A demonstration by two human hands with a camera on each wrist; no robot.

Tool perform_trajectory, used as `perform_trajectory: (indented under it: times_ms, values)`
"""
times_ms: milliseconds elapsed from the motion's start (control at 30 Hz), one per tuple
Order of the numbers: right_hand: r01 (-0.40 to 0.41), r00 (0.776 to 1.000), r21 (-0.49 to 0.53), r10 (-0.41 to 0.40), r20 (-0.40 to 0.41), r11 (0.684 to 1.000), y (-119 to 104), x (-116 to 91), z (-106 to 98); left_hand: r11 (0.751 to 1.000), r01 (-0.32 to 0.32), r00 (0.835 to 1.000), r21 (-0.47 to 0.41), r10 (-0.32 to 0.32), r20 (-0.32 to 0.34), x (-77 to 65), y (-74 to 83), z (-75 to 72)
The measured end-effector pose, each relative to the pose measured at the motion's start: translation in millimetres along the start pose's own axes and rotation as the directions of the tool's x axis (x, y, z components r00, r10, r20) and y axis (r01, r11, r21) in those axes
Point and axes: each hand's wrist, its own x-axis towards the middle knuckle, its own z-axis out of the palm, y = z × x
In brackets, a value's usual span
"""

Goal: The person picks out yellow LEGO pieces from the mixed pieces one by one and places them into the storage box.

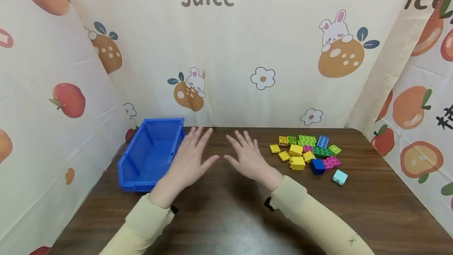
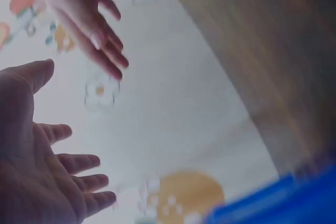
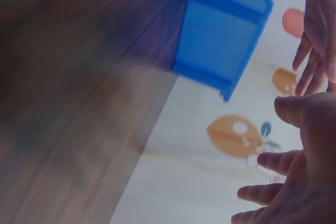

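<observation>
Both hands are held up over the middle of the table, fingers spread and nothing in them. The left hand (image 1: 187,162) is beside the blue bin (image 1: 123,170) and overlaps its right wall in the head view. To the right, the right hand (image 1: 250,159) has its thumb pointing at the left thumb, a small gap between them. Nearest to the right hand lies a loose group of toy building blocks: a yellow block (image 1: 297,163), a dark blue block (image 1: 317,166), a dark green block (image 1: 322,152) and several others. In the left wrist view, the left palm (image 2: 37,177) faces the right hand (image 2: 79,14).
The dark wooden table (image 1: 226,215) ends at a printed curtain (image 1: 226,50) behind and at both sides. A light turquoise block (image 1: 340,177) lies apart at the near right of the group. The bin's open top faces up, its low front toward the person.
</observation>
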Motion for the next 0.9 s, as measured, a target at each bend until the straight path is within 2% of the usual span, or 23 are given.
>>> perform_trajectory:
  times_ms: [100,367,533,667,733,800,833,900]
  values:
    - [0.035,0.999,0.042,-0.035,0.012,0.999,-17.0,13.6,4.4,0.999,0.050,0.998,-0.013,-0.050,-0.041,-6.1,-22.3,-14.0]
    - [0.076,0.993,0.123,-0.085,0.077,0.990,-60.2,44.2,21.0,0.979,0.204,0.977,-0.023,-0.205,-0.062,-22.4,-84.9,-37.6]
    - [0.018,0.989,0.232,-0.051,0.136,0.973,-84.9,59.8,36.7,0.968,0.247,0.965,-0.039,-0.249,-0.076,-33.8,-126.6,-45.0]
    - [-0.050,0.986,0.359,-0.011,0.168,0.932,-99.4,69.3,53.2,0.953,0.283,0.958,-0.107,-0.287,-0.021,-41.0,-159.6,-49.0]
    - [-0.088,0.984,0.424,0.011,0.180,0.901,-105.7,73.1,61.3,0.933,0.323,0.946,-0.159,-0.321,0.040,-42.7,-173.2,-49.5]
    - [-0.129,0.980,0.482,0.036,0.197,0.867,-111.9,75.8,68.0,0.900,0.379,0.925,-0.216,-0.362,0.114,-43.1,-183.9,-48.9]
    - [-0.149,0.977,0.506,0.049,0.206,0.850,-114.9,76.9,71.4,0.876,0.412,0.910,-0.250,-0.384,0.157,-43.2,-188.0,-48.3]
    - [-0.188,0.972,0.556,0.073,0.224,0.810,-120.3,78.5,77.4,0.804,0.489,0.870,-0.339,-0.426,0.247,-42.5,-193.9,-46.6]
